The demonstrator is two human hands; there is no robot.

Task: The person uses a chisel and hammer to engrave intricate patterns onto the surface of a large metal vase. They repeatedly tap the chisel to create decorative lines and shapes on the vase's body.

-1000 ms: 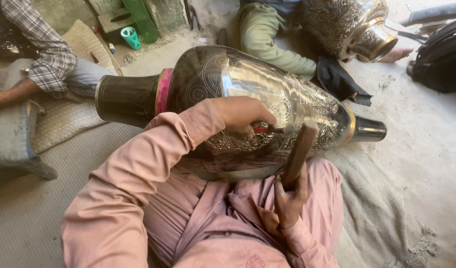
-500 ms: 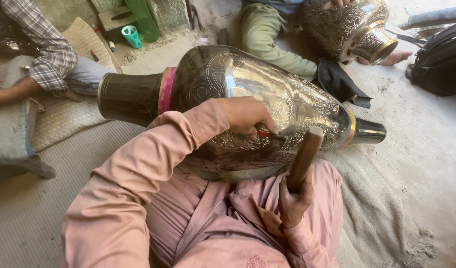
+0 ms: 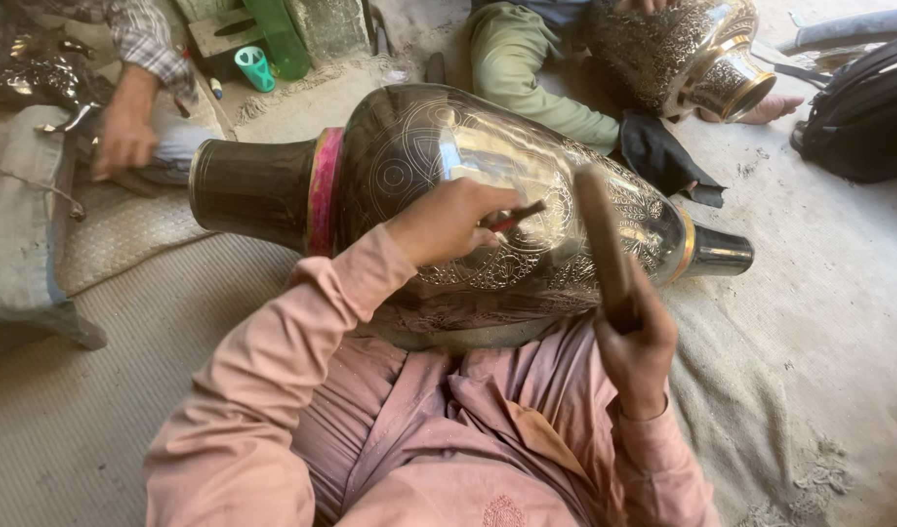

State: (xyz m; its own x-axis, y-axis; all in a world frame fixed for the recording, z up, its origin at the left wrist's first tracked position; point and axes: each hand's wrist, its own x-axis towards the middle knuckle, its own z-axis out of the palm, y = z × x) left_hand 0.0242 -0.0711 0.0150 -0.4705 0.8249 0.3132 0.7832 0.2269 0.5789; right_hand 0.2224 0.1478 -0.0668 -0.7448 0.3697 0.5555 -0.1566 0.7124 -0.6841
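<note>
Fingers of left hand (image 3: 448, 222) pinching chisel (image 3: 517, 216) against engraved vase (image 3: 448, 156), right hand (image 3: 636, 337) clenched around wooden mallet (image 3: 603, 244)

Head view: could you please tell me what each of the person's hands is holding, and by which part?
The left hand pinches a thin red-tipped chisel near its rear end; the right hand grips a brown wooden mallet stick at its lower end.

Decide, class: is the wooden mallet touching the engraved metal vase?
Apart. The head view shows the wooden mallet raised in the right hand, its head lifted clear of the vase.
</note>
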